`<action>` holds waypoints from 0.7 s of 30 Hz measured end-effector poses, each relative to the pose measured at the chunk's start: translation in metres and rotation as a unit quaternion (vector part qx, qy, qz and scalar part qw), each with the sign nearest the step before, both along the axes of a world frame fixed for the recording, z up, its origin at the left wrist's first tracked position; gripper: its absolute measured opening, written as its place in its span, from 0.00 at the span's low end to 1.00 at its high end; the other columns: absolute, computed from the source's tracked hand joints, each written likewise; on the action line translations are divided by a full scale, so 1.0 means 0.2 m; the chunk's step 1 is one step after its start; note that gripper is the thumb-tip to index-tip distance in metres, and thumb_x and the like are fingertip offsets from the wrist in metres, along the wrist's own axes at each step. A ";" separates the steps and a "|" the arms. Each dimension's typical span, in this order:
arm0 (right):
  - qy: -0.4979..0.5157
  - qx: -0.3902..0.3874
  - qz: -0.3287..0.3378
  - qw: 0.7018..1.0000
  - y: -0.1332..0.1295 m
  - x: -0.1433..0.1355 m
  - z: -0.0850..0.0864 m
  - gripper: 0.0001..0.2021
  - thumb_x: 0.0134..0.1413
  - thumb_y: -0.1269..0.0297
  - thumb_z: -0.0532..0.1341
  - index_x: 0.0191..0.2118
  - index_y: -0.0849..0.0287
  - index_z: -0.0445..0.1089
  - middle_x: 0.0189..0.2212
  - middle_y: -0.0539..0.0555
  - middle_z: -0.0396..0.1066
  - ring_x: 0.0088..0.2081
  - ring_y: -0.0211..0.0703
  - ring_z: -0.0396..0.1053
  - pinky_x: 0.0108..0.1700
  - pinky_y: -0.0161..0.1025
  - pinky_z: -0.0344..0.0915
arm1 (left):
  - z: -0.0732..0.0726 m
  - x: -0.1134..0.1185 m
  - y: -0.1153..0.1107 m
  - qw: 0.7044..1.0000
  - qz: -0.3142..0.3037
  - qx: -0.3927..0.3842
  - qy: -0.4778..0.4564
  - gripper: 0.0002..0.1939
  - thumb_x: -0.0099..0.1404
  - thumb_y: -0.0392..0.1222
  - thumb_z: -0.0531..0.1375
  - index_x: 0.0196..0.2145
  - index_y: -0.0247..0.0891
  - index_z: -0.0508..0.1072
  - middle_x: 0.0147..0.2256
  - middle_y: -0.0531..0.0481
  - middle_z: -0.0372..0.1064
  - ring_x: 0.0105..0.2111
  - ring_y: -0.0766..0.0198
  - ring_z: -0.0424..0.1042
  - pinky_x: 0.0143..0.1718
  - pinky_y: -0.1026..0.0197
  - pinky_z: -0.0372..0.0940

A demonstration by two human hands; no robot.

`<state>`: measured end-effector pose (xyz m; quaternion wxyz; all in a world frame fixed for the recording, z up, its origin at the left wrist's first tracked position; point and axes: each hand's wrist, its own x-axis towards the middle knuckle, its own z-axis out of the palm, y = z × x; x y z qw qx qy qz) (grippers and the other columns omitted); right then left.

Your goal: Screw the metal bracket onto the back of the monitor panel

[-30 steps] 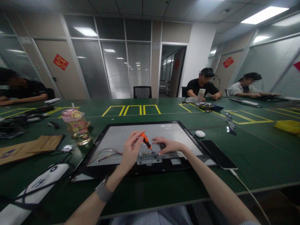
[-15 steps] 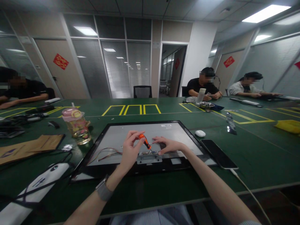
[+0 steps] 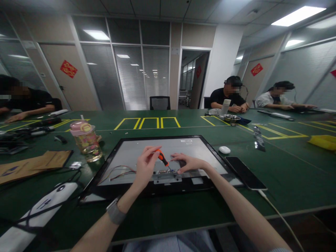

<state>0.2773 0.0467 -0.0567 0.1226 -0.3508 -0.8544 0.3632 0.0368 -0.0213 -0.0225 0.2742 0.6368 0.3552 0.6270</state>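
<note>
An orange and black screwdriver [image 3: 163, 158] is held at its handle by my left hand [image 3: 146, 163], its shaft slanting down to the right. Its tip is at a small metal bracket [image 3: 168, 177] on the near part of a flat display panel [image 3: 126, 151]. The panel lies face down or open, grey with a black border. My right hand [image 3: 189, 163] rests over the panel with fingers spread, thumb beside the screwdriver tip and touching the bracket area. Thin coloured wires [image 3: 122, 168] run left from the bracket.
Left of the panel stand a pink-lidded cup [image 3: 86, 140], brown cardboard [image 3: 36, 166] and a white power strip [image 3: 44, 206]. To the right lie a white case [image 3: 224, 149] and a phone [image 3: 245, 171] with a cable. Three people sit across the green table [image 3: 147, 122].
My left fingers have shifted slightly on the screwdriver handle, and the handle has moved a little. My right hand looks unchanged.
</note>
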 end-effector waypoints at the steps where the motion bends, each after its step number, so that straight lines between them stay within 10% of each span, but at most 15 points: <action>1: -0.001 0.000 -0.001 1.000 0.00 0.00 0.00 0.40 0.39 0.40 0.66 0.58 0.53 0.62 0.65 0.55 0.47 0.66 0.54 0.38 0.66 0.51 0.25 | 0.00 0.00 0.00 1.000 -0.003 -0.005 0.000 0.12 0.63 0.42 0.58 0.42 0.37 0.76 0.37 0.47 0.69 0.38 0.64 0.70 0.41 0.63 0.65; 21: 0.006 -0.005 -0.002 1.000 0.00 0.00 -0.01 0.40 0.38 0.38 0.66 0.58 0.50 0.62 0.65 0.54 0.47 0.66 0.53 0.38 0.65 0.51 0.24 | 0.01 0.01 -0.04 0.996 -0.082 0.008 0.025 0.13 0.65 0.42 0.56 0.45 0.38 0.74 0.42 0.45 0.67 0.43 0.61 0.69 0.45 0.59 0.65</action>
